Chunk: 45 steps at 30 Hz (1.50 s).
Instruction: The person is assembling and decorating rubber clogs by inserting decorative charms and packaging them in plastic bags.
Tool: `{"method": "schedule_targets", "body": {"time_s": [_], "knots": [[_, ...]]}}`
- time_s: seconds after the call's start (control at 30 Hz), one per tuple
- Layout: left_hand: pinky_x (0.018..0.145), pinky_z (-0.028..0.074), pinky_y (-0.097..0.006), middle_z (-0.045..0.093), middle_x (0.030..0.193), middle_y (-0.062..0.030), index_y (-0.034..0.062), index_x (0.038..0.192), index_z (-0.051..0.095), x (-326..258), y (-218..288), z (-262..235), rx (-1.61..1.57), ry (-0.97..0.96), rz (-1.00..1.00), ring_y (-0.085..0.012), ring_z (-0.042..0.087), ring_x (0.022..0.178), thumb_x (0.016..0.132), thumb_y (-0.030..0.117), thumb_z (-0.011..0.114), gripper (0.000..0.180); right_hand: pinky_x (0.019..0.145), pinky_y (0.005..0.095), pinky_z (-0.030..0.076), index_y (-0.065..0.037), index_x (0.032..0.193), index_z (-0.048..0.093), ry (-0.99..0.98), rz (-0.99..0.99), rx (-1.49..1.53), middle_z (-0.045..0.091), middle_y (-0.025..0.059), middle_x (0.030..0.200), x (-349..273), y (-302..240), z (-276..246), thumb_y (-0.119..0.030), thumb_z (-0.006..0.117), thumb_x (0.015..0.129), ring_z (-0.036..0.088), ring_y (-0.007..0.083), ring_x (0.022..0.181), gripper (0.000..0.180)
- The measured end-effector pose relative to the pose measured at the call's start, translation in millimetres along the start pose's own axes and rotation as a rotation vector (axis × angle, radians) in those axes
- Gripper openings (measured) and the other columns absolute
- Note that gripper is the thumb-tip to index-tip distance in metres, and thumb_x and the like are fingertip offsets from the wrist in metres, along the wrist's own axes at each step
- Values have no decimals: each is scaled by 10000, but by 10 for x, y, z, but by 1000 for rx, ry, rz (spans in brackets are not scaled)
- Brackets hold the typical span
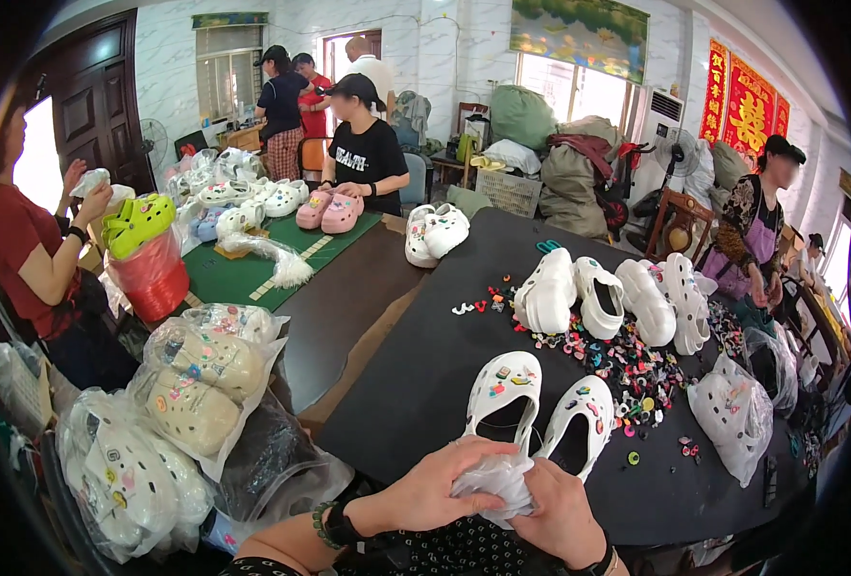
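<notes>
Close in front of me, my left hand (435,488) and my right hand (562,509) are closed on one crumpled, whitish, thin sheet (498,488); I cannot tell if it is plastic or paper. Just beyond my hands a pair of white clogs lies on the black table. The left clog (508,374) has its open heel nearest my left hand, and the other clog (585,413) is angled off to the right. Colourful charms sit on the toes of both. The wad and my fingers cover part of the left clog's heel.
Loose coloured charms (636,370) are heaped on the black table (416,384) below several white clogs (545,293). Bagged clogs (195,384) are stacked at my left, and another bagged clog (730,408) lies at right. Co-workers stand around a green-topped table (243,274) and at far right.
</notes>
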State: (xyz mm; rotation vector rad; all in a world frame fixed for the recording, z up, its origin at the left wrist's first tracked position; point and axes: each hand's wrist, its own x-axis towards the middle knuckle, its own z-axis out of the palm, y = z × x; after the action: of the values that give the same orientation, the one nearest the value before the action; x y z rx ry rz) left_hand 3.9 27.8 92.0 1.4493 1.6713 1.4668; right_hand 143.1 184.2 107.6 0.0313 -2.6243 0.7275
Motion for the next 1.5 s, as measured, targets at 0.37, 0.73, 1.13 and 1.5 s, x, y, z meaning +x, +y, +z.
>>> {"method": "schedule_targets", "body": {"time_s": [0.37,0.73,1.13,1.5], "knots": [[898,492,-289,690,1116,-92,30,1223,630,-74,63,-323,-178,-36,-301,-128,625,1013,844,27,700,386,812,321,535,-56,1470,341,-290,61,374,541,166,1274,11,-33,-244,-170,865,722,647,244,992,920],[953,485,-347,590,1230,-153,99,1520,100,200,-84,-55,-371,-52,-166,-214,584,1121,810,-58,717,953,871,390,523,-58,1166,587,-108,-47,173,565,139,1153,82,10,-319,-40,756,725,588,327,1054,473],[874,456,-454,626,1116,-211,-31,1207,538,680,-584,213,613,125,191,-369,599,1039,887,295,674,476,603,280,505,-22,964,645,653,13,-94,647,107,972,233,231,-688,79,794,655,630,185,733,357],[958,357,-480,620,1030,-118,80,1046,676,272,-664,67,740,44,236,-319,562,1040,775,358,752,396,633,326,485,-30,949,666,41,117,29,627,108,904,558,497,-366,-73,785,731,612,230,719,253]]}}
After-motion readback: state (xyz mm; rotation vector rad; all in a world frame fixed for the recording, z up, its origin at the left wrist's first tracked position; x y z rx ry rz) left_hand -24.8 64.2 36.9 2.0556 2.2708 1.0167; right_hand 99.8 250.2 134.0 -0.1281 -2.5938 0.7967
